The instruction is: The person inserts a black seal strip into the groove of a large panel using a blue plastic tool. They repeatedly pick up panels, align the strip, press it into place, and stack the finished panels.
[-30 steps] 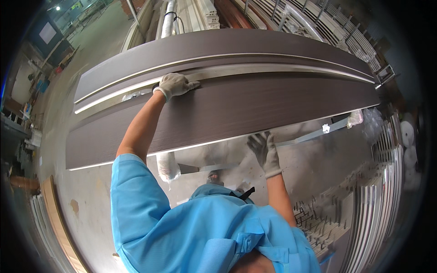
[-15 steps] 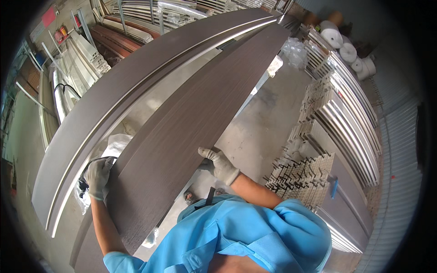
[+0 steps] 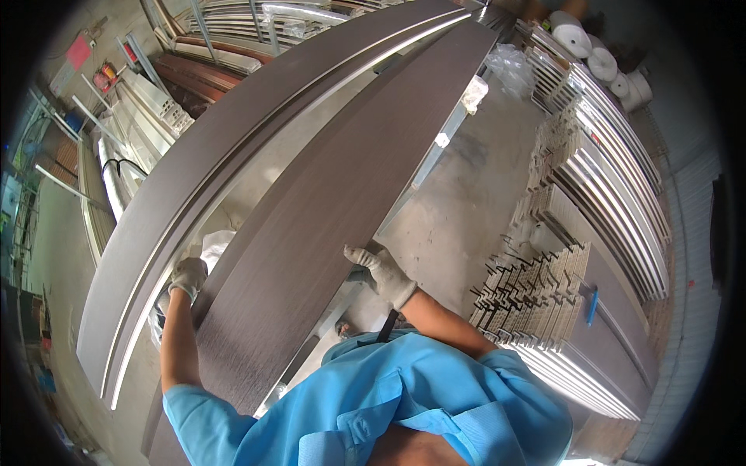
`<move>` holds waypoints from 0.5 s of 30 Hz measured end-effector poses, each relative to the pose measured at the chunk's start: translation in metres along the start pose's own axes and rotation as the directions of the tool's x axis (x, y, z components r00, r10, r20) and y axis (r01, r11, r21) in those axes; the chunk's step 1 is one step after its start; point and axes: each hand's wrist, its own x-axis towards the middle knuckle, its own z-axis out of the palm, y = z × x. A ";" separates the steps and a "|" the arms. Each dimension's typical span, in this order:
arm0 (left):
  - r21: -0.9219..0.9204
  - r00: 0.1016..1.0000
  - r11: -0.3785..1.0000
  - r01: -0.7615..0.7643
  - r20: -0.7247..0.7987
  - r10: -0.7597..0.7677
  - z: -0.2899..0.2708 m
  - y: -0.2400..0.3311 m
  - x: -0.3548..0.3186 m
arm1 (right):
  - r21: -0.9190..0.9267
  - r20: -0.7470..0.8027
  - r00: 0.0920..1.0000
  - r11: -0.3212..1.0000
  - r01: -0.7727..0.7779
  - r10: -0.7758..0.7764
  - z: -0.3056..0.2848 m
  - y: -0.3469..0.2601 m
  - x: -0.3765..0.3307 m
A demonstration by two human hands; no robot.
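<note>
A long dark-brown wood-grain panel (image 3: 311,202) runs lengthwise in front of me, from the lower left to the far right. My right hand (image 3: 382,273), in a pale work glove, grips its right edge, thumb on top and fingers hidden underneath. At its left edge, in the gap beside a second long panel (image 3: 179,155), is my gloved left hand (image 3: 189,278). Those fingers curl down out of sight, so what they hold cannot be made out. The second panel is grey-brown with a stepped, light-edged border. Clear plastic wrapping (image 3: 215,250) shows just beyond my left hand.
Stacked panels (image 3: 544,295) with black strips protruding stand at right, a blue piece (image 3: 593,307) on one side. Farther up lie more stacked profiles (image 3: 610,179) and white rolls (image 3: 571,39). Racks of long boards (image 3: 148,116) line the left. A metal support (image 3: 435,159) shows under the near panel.
My left hand has moved forward and slightly right along the panel's left edge, its fingers now more curled. My right hand keeps its grip. The whole view has shifted a little.
</note>
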 end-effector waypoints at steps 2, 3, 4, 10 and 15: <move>-0.641 0.975 0.745 -0.181 -0.216 0.051 -0.053 0.006 -0.042 | -0.113 0.152 0.988 0.992 0.060 -0.042 -0.013 -0.003 -0.005; -0.784 0.955 0.559 -0.271 -0.291 0.054 -0.076 0.011 -0.057 | -0.330 0.120 0.991 0.944 -0.009 0.051 -0.021 -0.004 -0.006; -0.841 0.958 0.490 -0.229 -0.285 -0.042 -0.093 0.017 -0.074 | -0.518 0.135 0.984 0.855 -0.031 0.117 -0.031 -0.008 -0.004; -0.890 0.902 0.401 -0.218 -0.341 -0.266 -0.114 0.046 -0.101 | 0.047 -0.112 0.980 0.984 0.169 -0.163 -0.040 -0.023 0.031; -0.754 0.855 0.631 -0.183 -0.438 -0.276 -0.094 0.071 -0.081 | 0.106 -0.267 0.955 0.981 0.164 -0.131 -0.036 -0.041 0.057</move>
